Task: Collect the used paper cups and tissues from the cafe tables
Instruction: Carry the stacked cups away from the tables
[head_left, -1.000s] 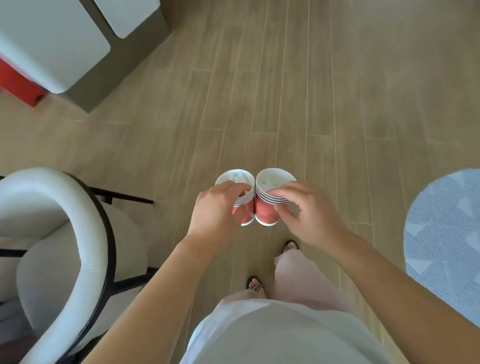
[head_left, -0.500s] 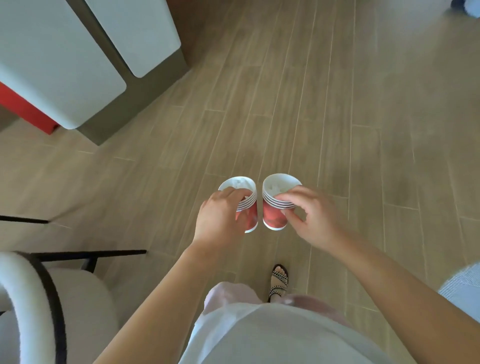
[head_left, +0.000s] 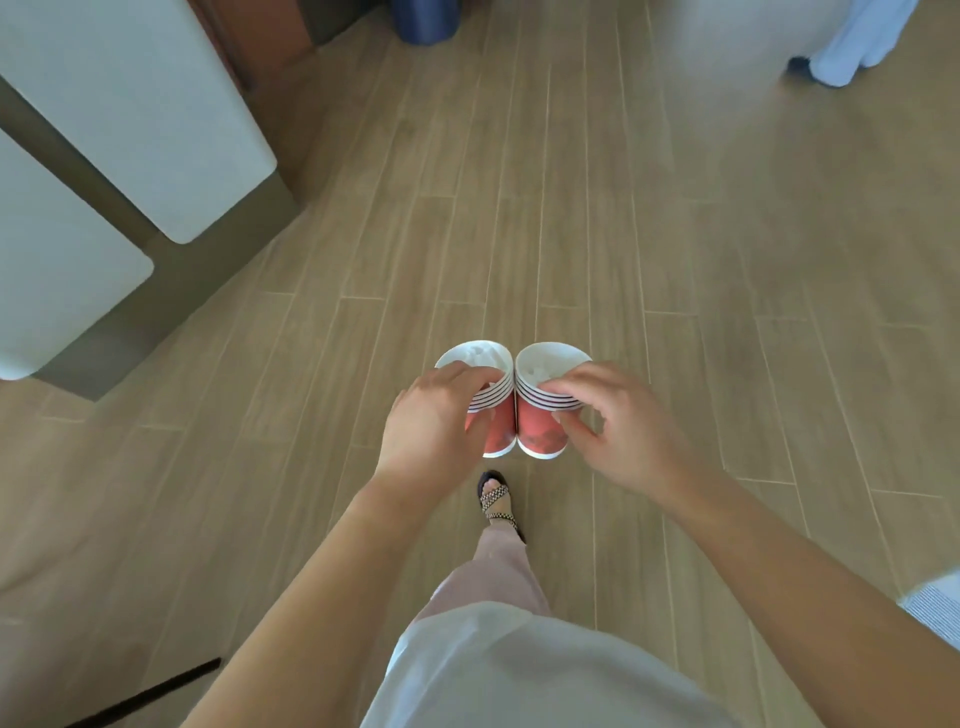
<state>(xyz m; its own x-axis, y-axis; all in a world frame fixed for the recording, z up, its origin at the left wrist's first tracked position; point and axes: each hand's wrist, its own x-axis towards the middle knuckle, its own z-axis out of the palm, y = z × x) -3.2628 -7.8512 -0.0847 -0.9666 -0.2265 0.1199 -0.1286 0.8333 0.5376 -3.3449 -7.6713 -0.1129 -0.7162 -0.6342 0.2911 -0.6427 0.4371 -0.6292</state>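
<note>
Two stacks of red paper cups with white rims are held side by side in front of me, above the wooden floor. My left hand (head_left: 431, 421) grips the left cup stack (head_left: 496, 421), fingers over its rim. My right hand (head_left: 618, 421) grips the right cup stack (head_left: 540, 431) by rim and side. White crumpled tissue (head_left: 480, 358) lies inside the left stack, and something white shows in the right one too. The two stacks touch each other.
Pale cushioned benches (head_left: 130, 104) on a grey base stand at the left. A blue bin (head_left: 423, 21) stands at the top. Another person's legs (head_left: 852, 47) are at the top right. A patterned rug edge (head_left: 935, 608) shows at the right. Wooden floor (head_left: 675, 260) stretches ahead.
I have walked forward: the white chair at the left has slid out of view, the benches have come nearer, and the blue bin and another person's legs have appeared. Both hands keep their cup stacks.
</note>
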